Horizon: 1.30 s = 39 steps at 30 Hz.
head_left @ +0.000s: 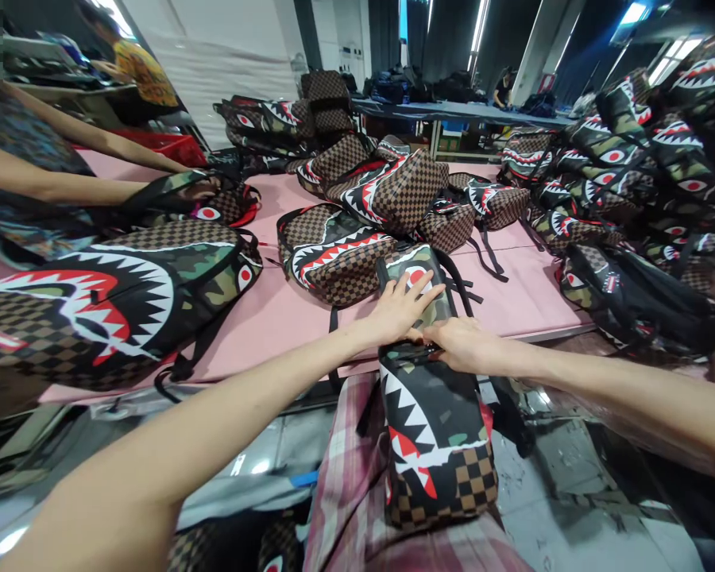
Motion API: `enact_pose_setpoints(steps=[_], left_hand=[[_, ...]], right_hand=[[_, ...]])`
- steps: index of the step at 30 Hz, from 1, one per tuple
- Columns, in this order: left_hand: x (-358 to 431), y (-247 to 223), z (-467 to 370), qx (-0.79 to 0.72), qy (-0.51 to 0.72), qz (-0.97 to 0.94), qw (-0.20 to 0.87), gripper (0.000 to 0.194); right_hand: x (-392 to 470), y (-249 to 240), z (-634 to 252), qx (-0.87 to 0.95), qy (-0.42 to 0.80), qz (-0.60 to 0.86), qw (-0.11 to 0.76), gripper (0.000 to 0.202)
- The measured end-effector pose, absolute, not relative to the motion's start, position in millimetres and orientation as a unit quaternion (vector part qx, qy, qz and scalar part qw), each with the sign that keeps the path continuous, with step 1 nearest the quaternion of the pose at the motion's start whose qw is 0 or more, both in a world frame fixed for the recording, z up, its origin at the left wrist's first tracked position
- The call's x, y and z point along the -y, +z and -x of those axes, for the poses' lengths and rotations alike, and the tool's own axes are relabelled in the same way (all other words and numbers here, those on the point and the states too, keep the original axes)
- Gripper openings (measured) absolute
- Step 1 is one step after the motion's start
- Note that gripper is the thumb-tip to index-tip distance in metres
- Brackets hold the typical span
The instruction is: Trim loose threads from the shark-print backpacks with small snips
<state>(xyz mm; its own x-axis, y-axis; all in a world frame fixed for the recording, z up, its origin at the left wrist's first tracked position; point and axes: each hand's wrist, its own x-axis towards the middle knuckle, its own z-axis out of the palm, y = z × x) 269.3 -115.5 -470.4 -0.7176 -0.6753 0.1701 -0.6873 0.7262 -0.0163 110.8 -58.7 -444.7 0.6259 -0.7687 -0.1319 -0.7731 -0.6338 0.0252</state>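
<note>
A shark-mouth backpack [434, 413] in camouflage and brown check lies across my lap, its far end on the edge of the pink table. My left hand [399, 306] rests on its far part, fingers spread over the red-and-white eye print. Against the bag's middle, beside a dark zipper seam, my right hand [461, 343] has its fingers drawn together. What those fingers pinch is too small and covered to make out. Just beyond my hands, a checked backpack [337, 254] with a toothed mouth lies on the table.
A large shark backpack [208, 270] lies at the left, near another person's hands on a bag [214, 199]. Piled bags [613, 175] crowd the right, and a black-backed bag [637, 294] sits at the near right edge. Pink tabletop [515, 294] shows between bags.
</note>
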Motion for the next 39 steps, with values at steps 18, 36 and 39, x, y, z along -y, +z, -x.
enact_pose_setpoints(steps=[18, 36, 39], left_hand=[[63.5, -483.5, -306.7, 0.905, -0.089, -0.301, 0.288, 0.041], [-87.2, -549.7, -290.3, 0.879, 0.027, -0.277, 0.388, 0.014], [-87.7, -555.2, -287.0, 0.885, 0.020, -0.272, 0.377, 0.016]], right_hand=[[20.2, -448.7, -80.9, -0.412, -0.165, 0.846, 0.297, 0.030], [-68.9, -508.1, -45.4, -0.211, -0.162, 0.961, 0.071, 0.013], [-70.0, -515.0, -42.3, -0.237, -0.169, 0.950, 0.109, 0.013]])
